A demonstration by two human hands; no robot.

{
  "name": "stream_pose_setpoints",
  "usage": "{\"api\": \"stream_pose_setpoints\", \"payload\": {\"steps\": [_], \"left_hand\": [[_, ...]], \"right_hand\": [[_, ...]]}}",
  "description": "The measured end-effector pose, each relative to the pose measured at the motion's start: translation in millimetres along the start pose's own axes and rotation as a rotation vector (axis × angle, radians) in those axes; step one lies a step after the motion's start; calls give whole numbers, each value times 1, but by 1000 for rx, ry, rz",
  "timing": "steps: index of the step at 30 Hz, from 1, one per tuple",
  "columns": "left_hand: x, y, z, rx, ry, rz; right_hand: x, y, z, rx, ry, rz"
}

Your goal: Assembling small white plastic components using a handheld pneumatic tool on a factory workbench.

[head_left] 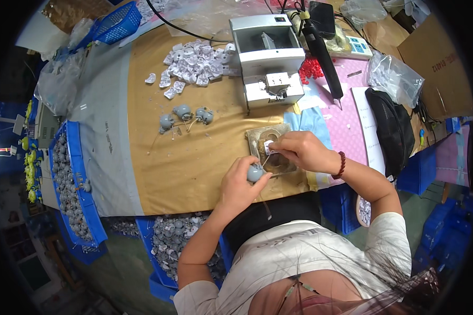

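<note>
A round grey ball-shaped part (255, 173) with thin wires is gripped in the fingers of my left hand (239, 182), just in front of a worn square block (253, 137) with a round hollow. Over that block, my right hand (304, 151) pinches a small white plastic piece (268, 147). A thin wire runs between the grey part and the white piece, and another strand hangs below my left hand. Farther left on the brown table covering lie three similar grey parts (183, 112) with wires. The fingers of my right hand partly hide the block.
Behind the hands stands a white-and-grey machine (270, 60); a black electric screwdriver (323, 60) hangs beside it. White plastic pieces (197, 63) and red bits (311, 70) are heaped nearby. A black pouch (389, 131) lies right. Blue bins (80, 181) of grey parts stand left and below.
</note>
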State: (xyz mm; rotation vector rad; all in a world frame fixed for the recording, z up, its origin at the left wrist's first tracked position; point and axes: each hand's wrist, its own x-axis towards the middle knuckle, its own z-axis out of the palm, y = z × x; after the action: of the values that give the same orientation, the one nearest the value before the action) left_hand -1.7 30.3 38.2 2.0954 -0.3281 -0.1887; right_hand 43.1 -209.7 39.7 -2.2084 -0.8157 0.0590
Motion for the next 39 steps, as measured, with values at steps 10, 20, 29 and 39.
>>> {"api": "stream_pose_setpoints", "payload": {"steps": [10,20,29,39], "left_hand": [[4,-13,24,191,34,135],[6,-16,16,273,16,119],[11,-23,43,624,65,358],[18,-29,42,630,43,458]], "right_hand": [[-2,9,24,-361,-41,-139],[-12,7,22,-460,-207,-151],[-23,10,-3,-20,-17,83],[-58,35,-8,-69,-19,165]]}}
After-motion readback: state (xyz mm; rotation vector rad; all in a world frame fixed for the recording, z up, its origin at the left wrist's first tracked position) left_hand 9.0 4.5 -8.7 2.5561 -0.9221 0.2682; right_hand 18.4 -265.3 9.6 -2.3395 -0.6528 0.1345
